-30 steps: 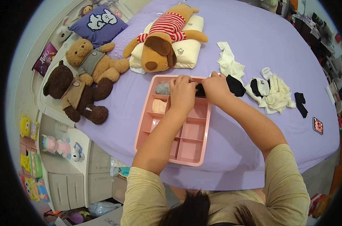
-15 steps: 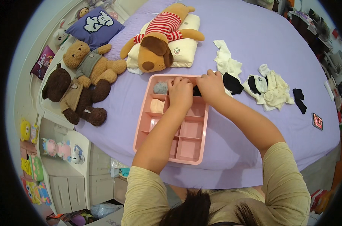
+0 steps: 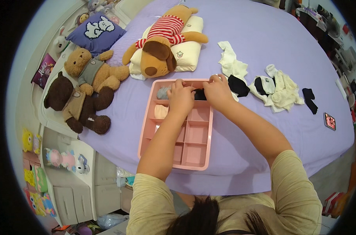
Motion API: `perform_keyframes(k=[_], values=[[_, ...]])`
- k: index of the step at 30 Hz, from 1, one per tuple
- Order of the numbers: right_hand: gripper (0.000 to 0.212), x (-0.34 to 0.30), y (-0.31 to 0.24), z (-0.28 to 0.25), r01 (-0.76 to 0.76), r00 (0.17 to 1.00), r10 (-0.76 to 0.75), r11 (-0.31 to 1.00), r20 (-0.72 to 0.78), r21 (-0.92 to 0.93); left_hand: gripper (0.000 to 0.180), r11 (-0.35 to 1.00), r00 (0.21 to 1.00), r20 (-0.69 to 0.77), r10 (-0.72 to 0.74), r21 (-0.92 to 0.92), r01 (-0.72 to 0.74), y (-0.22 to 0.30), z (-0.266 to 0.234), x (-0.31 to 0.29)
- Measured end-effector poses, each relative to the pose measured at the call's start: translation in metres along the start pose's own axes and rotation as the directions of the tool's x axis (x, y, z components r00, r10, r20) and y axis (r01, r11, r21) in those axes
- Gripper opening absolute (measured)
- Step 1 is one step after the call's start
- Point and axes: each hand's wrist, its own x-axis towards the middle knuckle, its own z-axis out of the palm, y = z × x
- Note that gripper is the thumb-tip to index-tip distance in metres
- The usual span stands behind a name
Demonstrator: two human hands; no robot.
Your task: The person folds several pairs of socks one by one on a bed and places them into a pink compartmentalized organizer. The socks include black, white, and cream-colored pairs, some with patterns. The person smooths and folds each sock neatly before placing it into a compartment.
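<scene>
Grip: the left hand [image 3: 181, 98] and right hand [image 3: 218, 94], both with bent fingers, reach down at the far end of the box; the fingertips are hidden, so whether either grasps anything cannot be told.

Item: a soft black fabric bundle [image 3: 200, 94], in the far row of the box, between the two hands. The hands flank it, probably to steady it from both sides. Compact, dark and matte; its folds are unreadable, its left end partly covered by the left hand.

Container: a shallow pink plastic box with thin dividers [image 3: 196, 134], flat on the bed, near the person, presumably for easy reach. The dividers appear to keep pieces apart: a fuzzy grey rolled bundle [image 3: 162, 93] in the far left corner, a smooth peach fabric bundle [image 3: 160, 111] just nearer. Nearer compartments on the right stand bare.

Surroundings: a smooth lilac bedsheet [image 3: 233, 149] beneath. Right of the box: a folded black fabric piece [image 3: 238, 85], a loose white cloth [image 3: 233, 66], a crumpled cream fabric heap [image 3: 286, 92]. Beyond the box: a tan plush dog in a red-and-white striped top [image 3: 164, 37].
</scene>
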Motion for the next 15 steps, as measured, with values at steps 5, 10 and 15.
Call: perform_keyframes(k=[5,10,15], values=[[0.045,-0.065,0.022,-0.024,0.209,0.971,-0.111,0.819,-0.210,0.535,0.021,0.987,0.988,-0.126,0.094,-0.115,-0.109,-0.013,-0.002,0.000],[0.043,-0.169,0.076,-0.028,-0.005,0.998,0.035,0.875,-0.052,0.484,0.023,0.984,0.953,-0.287,0.096,-0.119,-0.135,-0.005,-0.008,-0.001],[0.029,-0.234,0.098,-0.018,-0.135,0.973,0.204,0.881,-0.107,0.452,0.024,0.973,0.871,-0.451,0.196,-0.022,-0.231,-0.010,-0.038,0.006]])
